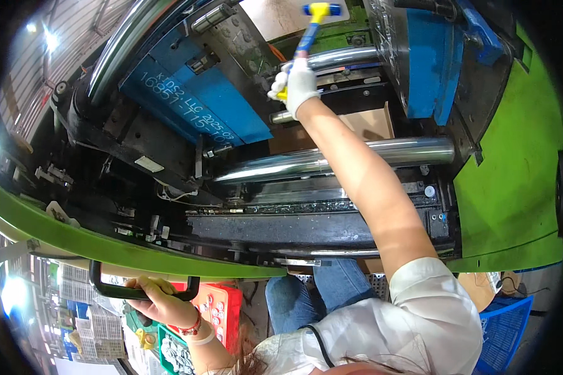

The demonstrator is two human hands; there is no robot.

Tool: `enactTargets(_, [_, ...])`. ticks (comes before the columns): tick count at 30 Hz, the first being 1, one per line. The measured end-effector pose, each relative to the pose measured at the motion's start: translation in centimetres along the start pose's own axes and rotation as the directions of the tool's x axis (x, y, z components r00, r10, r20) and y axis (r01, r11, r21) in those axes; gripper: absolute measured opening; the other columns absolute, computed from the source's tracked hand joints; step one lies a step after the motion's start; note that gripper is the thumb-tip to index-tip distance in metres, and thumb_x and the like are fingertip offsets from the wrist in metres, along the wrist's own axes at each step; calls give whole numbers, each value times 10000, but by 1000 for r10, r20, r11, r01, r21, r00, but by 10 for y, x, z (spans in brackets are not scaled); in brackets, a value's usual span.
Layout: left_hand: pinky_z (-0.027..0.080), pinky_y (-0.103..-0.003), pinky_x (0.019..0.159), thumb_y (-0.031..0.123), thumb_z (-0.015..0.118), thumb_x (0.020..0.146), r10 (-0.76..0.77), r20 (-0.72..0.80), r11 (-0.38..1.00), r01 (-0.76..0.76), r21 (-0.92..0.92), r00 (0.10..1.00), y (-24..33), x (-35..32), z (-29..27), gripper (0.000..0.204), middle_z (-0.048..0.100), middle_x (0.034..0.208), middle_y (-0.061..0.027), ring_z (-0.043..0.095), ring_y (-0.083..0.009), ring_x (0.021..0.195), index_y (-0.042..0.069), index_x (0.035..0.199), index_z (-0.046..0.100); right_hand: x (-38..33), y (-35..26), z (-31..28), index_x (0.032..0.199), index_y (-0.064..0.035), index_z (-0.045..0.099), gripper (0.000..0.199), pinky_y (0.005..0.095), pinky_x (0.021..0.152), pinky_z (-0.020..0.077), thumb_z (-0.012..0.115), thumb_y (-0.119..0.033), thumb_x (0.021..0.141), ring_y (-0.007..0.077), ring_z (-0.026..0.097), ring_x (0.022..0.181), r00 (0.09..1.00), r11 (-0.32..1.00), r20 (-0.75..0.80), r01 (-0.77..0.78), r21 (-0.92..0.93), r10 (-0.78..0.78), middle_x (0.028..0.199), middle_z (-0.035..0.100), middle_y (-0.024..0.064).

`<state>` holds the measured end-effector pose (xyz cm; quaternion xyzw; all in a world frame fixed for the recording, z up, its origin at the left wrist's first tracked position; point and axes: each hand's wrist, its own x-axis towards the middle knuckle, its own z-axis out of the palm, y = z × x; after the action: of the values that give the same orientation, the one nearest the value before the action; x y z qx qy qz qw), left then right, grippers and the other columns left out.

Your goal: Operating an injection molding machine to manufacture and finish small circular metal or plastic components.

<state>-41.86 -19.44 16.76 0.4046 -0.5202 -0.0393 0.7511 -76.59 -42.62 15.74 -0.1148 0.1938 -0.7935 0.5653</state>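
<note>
My right hand, in a white glove, is closed around a mallet with a blue and yellow head and handle. It is raised inside the machine, with the mallet head up near the top edge of the picture. Below the hand runs a shiny steel tie bar. To its left stands a blue mould block with white writing on it. My left hand, wearing a red band at the wrist, grips a black pull handle on the green door.
A blue plate stands on the machine's right side, beside a green panel. A brown cardboard sheet lies behind the tie bar. Low on the left are a red tray and a green bin of pale parts. A blue crate sits lower right.
</note>
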Motion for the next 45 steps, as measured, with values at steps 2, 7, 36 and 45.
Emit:
enactTargets(2, [218,-194,405,6,423,933,-6,-24,1000,6,8,1000,0,0,0,128,343,543,23,259,-34,435,-7,1052,467,3,2,0,675,-171,411,546,391,369,335,316,-664,890,220,392,338,989,992,-96,114,55,-109,440,374,22])
enactTargets(7, [231,-195,409,17,428,936,7,-13,1000,-7,1,1000,3,-1,3,129,355,539,19,270,-40,431,-5,1058,464,-10,40,-7,687,-134,434,475,376,352,318,389,-542,927,216,402,334,977,956,56,-187,-227,204,450,395,33])
enactTargets(36, [206,-186,400,73,478,943,3,-13,1000,-3,-25,1000,-1,0,1,129,351,555,33,253,-24,431,-6,1045,489,-9,34,11,679,-137,424,474,370,353,330,415,-546,918,201,407,349,986,957,50,-140,-255,158,454,389,28])
enactTargets(45, [226,-186,396,30,446,940,12,-13,999,-13,-30,1000,-3,-1,-1,125,368,547,20,265,-33,424,-9,1057,469,-2,12,0,694,-145,415,491,388,353,360,359,-574,926,201,409,342,998,997,-10,57,-59,-58,458,387,20])
